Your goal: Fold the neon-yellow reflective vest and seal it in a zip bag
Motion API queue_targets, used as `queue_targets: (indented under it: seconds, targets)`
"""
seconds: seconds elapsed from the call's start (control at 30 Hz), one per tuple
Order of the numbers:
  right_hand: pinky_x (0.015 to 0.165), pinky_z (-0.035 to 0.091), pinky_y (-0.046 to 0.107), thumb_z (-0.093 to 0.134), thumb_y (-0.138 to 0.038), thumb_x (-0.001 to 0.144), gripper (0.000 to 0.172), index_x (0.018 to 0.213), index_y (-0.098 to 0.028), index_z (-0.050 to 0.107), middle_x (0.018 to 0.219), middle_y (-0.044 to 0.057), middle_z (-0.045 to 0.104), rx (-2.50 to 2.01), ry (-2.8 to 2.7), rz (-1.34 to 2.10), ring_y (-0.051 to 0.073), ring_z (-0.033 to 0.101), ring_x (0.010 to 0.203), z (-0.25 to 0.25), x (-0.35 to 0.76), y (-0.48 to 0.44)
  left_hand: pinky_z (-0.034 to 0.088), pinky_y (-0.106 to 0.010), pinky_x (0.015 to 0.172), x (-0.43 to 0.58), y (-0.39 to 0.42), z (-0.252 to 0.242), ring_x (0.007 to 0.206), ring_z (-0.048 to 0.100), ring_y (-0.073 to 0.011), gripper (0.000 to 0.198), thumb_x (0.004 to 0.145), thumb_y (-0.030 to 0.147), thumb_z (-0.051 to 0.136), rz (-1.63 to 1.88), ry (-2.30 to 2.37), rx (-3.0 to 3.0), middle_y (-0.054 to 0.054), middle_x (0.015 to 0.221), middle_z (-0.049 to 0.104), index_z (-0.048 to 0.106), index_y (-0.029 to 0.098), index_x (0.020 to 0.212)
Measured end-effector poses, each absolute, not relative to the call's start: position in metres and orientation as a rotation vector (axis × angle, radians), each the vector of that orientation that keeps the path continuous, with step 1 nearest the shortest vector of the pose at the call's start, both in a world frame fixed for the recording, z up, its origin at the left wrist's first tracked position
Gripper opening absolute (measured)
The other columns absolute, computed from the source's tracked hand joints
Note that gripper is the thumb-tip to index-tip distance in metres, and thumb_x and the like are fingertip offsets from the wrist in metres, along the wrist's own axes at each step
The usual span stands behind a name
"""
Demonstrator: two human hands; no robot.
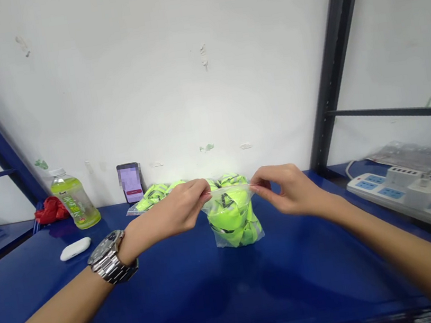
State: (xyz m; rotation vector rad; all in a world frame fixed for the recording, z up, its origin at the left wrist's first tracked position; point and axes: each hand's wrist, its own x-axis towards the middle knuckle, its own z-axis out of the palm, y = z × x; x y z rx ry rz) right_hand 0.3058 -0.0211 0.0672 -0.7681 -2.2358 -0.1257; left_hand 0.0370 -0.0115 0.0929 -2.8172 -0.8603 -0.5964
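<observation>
A clear plastic bag packed with folded neon-yellow fabric, which has grey strips, hangs or stands upright over the blue table. My left hand pinches the bag's top left corner between thumb and fingers; a metal watch is on that wrist. At the top right corner, my right hand pinches the bag's edge in the same way. Between the two hands the top edge is stretched straight. Behind them, several more bags of neon-yellow fabric lie against the wall, partly hidden by my left hand and the front bag.
A phone leans on the wall. To the left are a drink bottle, a red cloth bundle and a white earbud case. On the right, a power strip with chargers lies beside a dark rack post.
</observation>
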Motion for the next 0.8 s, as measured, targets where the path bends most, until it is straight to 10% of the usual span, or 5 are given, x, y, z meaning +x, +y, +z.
queue_targets:
  seconds: [0.53,0.8]
  targets:
    - [0.062,0.040,0.028,0.049,-0.022,0.090,0.007,0.089,-0.018,0.055,0.081,0.004,0.059,-0.821,-2.283,-0.117,0.015,0.052,0.068,0.070,0.296,-0.023,0.039,-0.029,0.064,0.060,-0.013,0.098,0.073,0.053,-0.0162,0.020,0.097,0.028,0.034,-0.553,-0.893,-2.821,-0.007,0.088,0.058,0.050,0.016,0.095]
    - [0.059,0.032,0.028,0.038,0.002,0.063,0.023,0.073,-0.018,0.046,0.068,0.005,0.049,-0.960,-2.245,-0.628,0.016,0.038,0.060,0.063,0.275,-0.027,0.032,-0.029,0.057,0.081,-0.011,0.082,0.059,0.037,-0.0162,0.027,0.055,-0.002,0.037,-0.539,-0.766,-2.337,-0.002,0.064,0.046,0.041,0.019,0.073]
